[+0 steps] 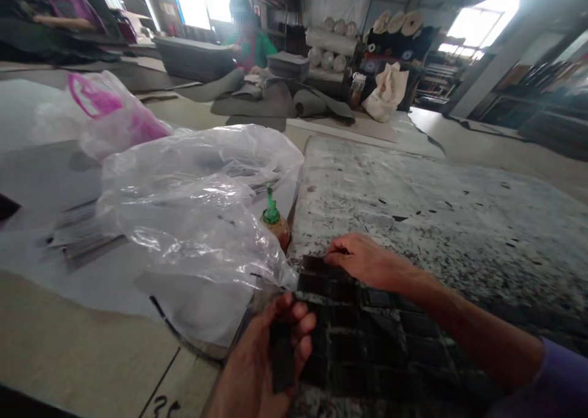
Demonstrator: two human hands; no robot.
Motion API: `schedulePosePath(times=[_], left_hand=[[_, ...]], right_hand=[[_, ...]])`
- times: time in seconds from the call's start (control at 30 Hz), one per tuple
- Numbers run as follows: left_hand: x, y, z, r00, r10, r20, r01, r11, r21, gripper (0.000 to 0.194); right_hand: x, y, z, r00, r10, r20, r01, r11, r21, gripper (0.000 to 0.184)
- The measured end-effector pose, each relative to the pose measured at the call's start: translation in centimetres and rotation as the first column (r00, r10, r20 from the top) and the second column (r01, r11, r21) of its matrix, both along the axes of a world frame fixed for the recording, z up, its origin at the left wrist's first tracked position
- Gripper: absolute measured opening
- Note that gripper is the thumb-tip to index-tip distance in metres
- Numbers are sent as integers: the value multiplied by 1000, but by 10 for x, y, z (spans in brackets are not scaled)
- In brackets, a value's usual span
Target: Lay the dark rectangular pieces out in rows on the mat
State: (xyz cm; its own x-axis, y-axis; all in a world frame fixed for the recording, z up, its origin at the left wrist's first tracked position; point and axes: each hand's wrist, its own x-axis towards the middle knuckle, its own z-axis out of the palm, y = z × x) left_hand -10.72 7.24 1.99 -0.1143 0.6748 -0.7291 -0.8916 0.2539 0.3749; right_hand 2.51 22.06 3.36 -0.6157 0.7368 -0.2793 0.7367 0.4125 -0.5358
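Note:
My left hand is closed around a small stack of black rectangular pieces at the bottom centre. My right hand reaches in from the right, its fingertips pinched on a black piece at the top edge of a grid of black pieces laid on the speckled cutting board. A small glue bottle with a green nozzle stands just left of the board, close to my right hand.
A crumpled clear plastic bag lies over dark strips at left. Behind it sits a pink-and-white bag. Far back, a person in green works by grey material stacks and fabric rolls.

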Motion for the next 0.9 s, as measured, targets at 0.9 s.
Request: schedulePosePath(times=[0.9], left_hand=[[15,-19,1,947,-237,215,199,962,185,40]], right_hand=[[8,-108,30,865,491,102,-500,825,263,41]])
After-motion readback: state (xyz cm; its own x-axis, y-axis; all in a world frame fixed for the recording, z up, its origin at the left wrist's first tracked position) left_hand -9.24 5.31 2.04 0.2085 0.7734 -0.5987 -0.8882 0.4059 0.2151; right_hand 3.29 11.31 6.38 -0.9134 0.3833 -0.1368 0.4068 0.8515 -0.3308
